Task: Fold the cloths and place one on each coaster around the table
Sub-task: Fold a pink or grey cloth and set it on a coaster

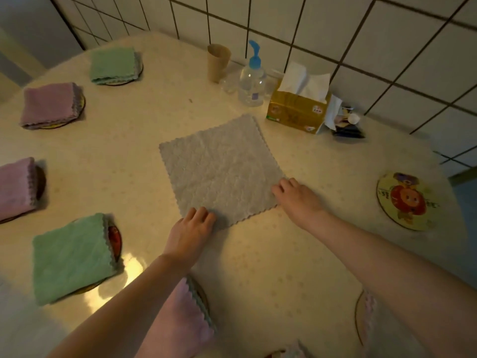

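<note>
The grey cloth (221, 169) lies flat and unfolded at the middle of the table (271, 254), set at a slant. At its near edge the left hand (189, 232) takes the near-left corner and the right hand (296, 197) the near-right corner, fingers curled onto the fabric. If the corners lift unevenly, the fold could come out skewed. To the right, the bare coaster (406, 201) waits; a loose fold might overhang it. Farther off, the pump bottle (251, 81) stands close enough to be knocked.

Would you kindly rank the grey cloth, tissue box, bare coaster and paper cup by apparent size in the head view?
1. grey cloth
2. tissue box and bare coaster, too alike to rank
3. paper cup, though farthest away
</note>
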